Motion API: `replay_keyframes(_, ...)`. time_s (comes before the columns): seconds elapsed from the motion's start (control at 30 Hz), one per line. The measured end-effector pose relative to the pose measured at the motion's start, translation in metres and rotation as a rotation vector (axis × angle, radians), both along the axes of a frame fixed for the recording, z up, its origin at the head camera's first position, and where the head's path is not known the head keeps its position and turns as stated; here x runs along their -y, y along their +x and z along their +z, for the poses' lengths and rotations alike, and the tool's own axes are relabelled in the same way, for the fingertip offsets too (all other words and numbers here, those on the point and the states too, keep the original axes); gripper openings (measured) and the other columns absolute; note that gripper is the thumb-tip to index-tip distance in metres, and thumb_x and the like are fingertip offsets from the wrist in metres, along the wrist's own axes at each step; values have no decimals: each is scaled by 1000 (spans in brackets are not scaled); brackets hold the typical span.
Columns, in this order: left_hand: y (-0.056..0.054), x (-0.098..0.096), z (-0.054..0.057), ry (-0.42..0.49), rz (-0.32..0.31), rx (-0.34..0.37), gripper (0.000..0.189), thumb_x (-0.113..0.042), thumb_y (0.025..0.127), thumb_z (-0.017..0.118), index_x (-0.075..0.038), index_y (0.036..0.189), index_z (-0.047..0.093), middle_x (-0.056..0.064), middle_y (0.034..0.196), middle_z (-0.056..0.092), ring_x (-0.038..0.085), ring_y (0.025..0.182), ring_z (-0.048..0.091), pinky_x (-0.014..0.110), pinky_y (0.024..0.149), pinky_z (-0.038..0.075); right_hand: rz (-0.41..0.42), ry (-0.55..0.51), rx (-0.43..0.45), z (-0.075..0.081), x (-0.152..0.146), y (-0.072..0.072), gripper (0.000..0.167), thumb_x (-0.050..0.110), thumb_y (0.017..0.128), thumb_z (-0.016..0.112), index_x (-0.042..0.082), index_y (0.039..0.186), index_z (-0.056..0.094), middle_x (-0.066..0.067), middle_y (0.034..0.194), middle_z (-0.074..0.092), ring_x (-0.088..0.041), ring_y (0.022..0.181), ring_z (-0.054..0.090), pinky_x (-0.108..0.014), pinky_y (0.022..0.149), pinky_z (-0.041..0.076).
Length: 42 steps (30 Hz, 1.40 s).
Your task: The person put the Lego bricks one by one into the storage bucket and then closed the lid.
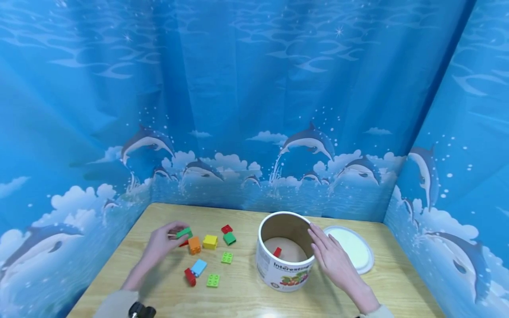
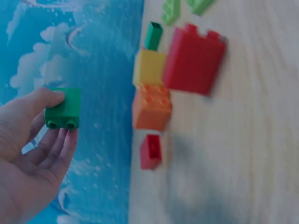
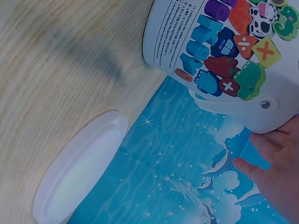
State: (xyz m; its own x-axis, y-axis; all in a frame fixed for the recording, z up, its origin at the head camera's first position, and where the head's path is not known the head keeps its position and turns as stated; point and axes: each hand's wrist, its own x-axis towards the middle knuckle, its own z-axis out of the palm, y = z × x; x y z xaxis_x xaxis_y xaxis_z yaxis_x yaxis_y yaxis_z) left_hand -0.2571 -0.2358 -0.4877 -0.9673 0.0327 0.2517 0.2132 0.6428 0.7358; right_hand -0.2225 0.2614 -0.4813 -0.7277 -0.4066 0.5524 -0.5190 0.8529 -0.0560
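My left hand (image 1: 162, 240) pinches a green building block (image 2: 64, 108) between thumb and fingers, held above the table. Just below and beside it are an orange block (image 1: 194, 245), a yellow block (image 1: 210, 242) and a red block (image 2: 151, 152). To the right stands a round white bucket (image 1: 284, 276) with printed pictures and a red block (image 1: 277, 252) lying inside. My right hand (image 1: 332, 256) rests on the bucket's right rim with its fingers straight. In the right wrist view the bucket's white handle (image 3: 229, 106) hangs along its side.
A white lid (image 1: 350, 248) lies on the wooden table (image 1: 234, 302) right of the bucket. Several more blocks are spread between the left hand and the bucket, among them a light blue block (image 1: 199, 267) and a lime block (image 1: 213, 280). A dolphin-print curtain (image 1: 238, 110) surrounds the table.
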Motion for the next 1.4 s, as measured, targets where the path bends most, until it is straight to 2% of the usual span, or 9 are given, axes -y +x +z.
replay_keyframes(0.3,-4,-31,21,-19,-51,-23,28,-15,91,77,-6,116,71,9,107,72,28,99,68,34,78,62,0,0,-8,0,0,0,43,15,103,52,-2,142,55,-17,153,48,-36,134,51,-61,108,42)
replay_keyframes(0.47,-12,-48,26,8,-81,-18,28,-14,90,78,-6,116,71,8,107,72,27,99,68,37,81,62,5,4,-21,-1,-1,-1,42,15,102,53,-2,141,56,-18,151,50,-36,134,51,-61,108,42)
replay_keyframes(0.63,-20,-71,31,22,-108,-21,27,-14,89,79,-9,115,72,3,106,72,22,98,68,36,83,61,-7,24,-25,-1,-1,-1,42,16,102,52,-2,141,56,-17,151,49,-35,135,51,-60,108,42)
replay_keyframes(0.9,-24,-110,52,33,-170,-66,23,-17,89,80,-17,111,73,-1,104,71,21,98,68,33,83,62,-7,35,-16,0,-1,-1,44,15,100,55,-2,141,55,-17,151,49,-35,135,51,-60,108,42)
replay_keyframes(1.13,-33,-137,59,50,-237,-89,22,-15,88,80,-19,109,74,-4,103,72,13,94,67,26,78,61,-7,31,-12,0,0,-1,43,16,102,53,-2,142,55,-16,153,48,-35,136,50,-60,109,42)
replay_keyframes(1.4,-40,-166,65,43,-314,-126,22,-13,88,80,-14,108,73,1,103,73,16,93,69,23,74,60,-9,37,-13,-1,-1,-1,44,15,101,55,-2,142,54,-16,154,46,-35,135,51,-60,109,42)
